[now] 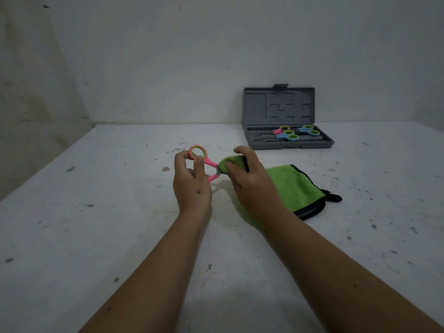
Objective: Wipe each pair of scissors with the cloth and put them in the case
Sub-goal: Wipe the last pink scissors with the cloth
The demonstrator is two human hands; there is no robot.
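Observation:
My left hand (189,186) pinches the pink-handled scissors (206,162) by their finger loops, above the middle of the table. The blades point right and are hidden inside a fold of the green cloth (293,186). My right hand (249,179) grips that fold around the blades, while the remaining cloth lies flat on the table to the right. The grey case (331,141) stands open at the back right, lid upright against the wall. Three pairs of scissors lie in it: one pink-handled (282,129) and two blue-handled (289,136) (310,130).
The white table (120,212) is speckled with dark marks and meets the wall at the back and on the left. The cloth's black strap (332,197) sticks out at its right corner.

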